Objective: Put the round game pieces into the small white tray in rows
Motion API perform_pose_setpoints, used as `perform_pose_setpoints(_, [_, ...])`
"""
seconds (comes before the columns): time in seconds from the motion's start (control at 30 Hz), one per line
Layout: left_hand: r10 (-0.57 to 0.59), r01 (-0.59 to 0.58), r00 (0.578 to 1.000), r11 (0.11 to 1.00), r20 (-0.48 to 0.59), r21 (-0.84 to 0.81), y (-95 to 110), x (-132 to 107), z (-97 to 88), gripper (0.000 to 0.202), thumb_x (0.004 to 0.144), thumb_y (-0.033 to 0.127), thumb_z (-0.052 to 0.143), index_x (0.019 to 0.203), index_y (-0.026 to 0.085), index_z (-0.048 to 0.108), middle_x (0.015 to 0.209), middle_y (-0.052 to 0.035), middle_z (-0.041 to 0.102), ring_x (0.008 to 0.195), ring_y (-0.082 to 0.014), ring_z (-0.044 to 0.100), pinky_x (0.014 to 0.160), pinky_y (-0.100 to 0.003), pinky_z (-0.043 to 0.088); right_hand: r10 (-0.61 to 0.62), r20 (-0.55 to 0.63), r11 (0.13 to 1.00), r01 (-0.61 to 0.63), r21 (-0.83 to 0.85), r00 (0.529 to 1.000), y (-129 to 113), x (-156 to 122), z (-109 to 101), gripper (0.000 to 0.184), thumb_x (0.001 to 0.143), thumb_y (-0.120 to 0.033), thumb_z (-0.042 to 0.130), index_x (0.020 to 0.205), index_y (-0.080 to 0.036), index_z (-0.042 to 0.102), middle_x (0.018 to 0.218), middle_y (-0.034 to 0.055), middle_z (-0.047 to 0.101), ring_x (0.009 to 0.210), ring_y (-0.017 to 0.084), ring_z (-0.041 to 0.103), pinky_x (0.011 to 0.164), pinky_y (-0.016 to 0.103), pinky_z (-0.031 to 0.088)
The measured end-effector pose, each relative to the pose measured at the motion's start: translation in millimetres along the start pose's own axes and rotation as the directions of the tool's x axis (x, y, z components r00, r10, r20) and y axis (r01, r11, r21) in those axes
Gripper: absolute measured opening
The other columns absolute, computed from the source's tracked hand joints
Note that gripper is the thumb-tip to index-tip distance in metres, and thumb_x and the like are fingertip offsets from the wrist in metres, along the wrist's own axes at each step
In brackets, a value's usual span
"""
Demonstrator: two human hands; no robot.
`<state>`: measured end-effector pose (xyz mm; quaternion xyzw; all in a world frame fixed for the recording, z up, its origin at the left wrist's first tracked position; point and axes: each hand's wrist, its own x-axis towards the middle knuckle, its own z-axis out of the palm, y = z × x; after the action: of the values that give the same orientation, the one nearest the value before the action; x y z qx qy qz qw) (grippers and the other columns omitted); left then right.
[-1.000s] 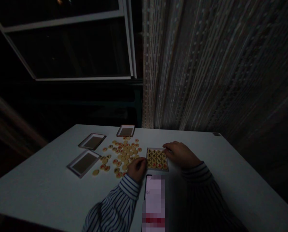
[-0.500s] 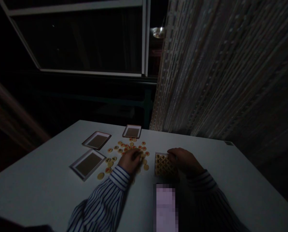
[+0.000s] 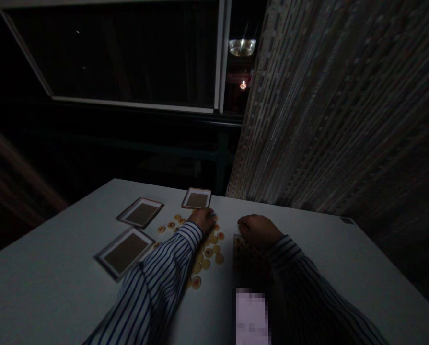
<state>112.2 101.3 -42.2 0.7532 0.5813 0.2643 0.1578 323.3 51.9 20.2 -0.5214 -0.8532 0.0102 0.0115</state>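
Note:
Round wooden Chinese chess pieces, some with red or black characters, lie scattered in the middle of the table. My left hand reaches over the far part of this pile, fingers curled down among the pieces; what lies under the fingertips is hidden. A shallow box to the right holds rows of pieces with black characters, deep in shadow. Over its far edge is my right hand, with fingers bent and close together. Whether a piece is in them cannot be seen. Both arms wear striped sleeves.
Shallow trays with brown bottoms stand left and behind the pieces: a near-left one, a far-left one and a back one. A pixelated pale patch covers the near side. A string curtain hangs beyond the white table.
My left hand has moved farther away, to the far side of the pile, uncovering nearer pieces. My right hand has shifted slightly away and left over the box. The view has tilted a little.

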Motion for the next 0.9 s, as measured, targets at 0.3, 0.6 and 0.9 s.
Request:
perform_pose_setpoints(0.3, [0.033,-0.033,0.995,0.999,0.096,0.004,-8.1,21.6,17.4,0.026,0.067,0.019,0.058,0.091,0.022,0.066,0.088,-0.0077,0.069,0.088,-0.0231,0.062,0.082,-0.033,0.045,-0.010,0.039,0.999,0.011,-0.030,0.999,3.5,11.1,-3.0,0.031,0.082,-0.028,0.038,0.095,-0.019,0.063,0.096,0.0090,0.067,0.088,0.021,0.060,0.072,0.029,0.040])
perform_pose_setpoints(0.6, [0.033,-0.035,0.989,0.999,0.145,0.012,-16.7,32.7,27.3,0.029,0.066,0.017,0.059,0.094,0.021,0.066,0.093,-0.0068,0.068,0.091,-0.0220,0.062,0.084,-0.033,0.045,-0.019,0.041,0.999,0.020,-0.027,0.999,12.5,15.8,9.5,0.031,0.082,-0.030,0.037,0.097,-0.019,0.062,0.097,0.0084,0.066,0.091,0.020,0.059,0.076,0.029,0.039])
perform_pose_setpoints(0.9, [0.023,-0.035,0.973,0.998,0.229,0.051,-21.4,37.1,29.1,0.032,0.069,0.024,0.058,0.099,0.018,0.065,0.098,-0.0073,0.068,0.094,-0.0210,0.061,0.087,-0.030,0.044,-0.020,0.039,0.999,0.021,-0.027,0.999,20.0,15.8,13.6,0.033,0.083,-0.031,0.036,0.101,-0.020,0.060,0.098,0.0086,0.066,0.092,0.021,0.059,0.076,0.030,0.040])
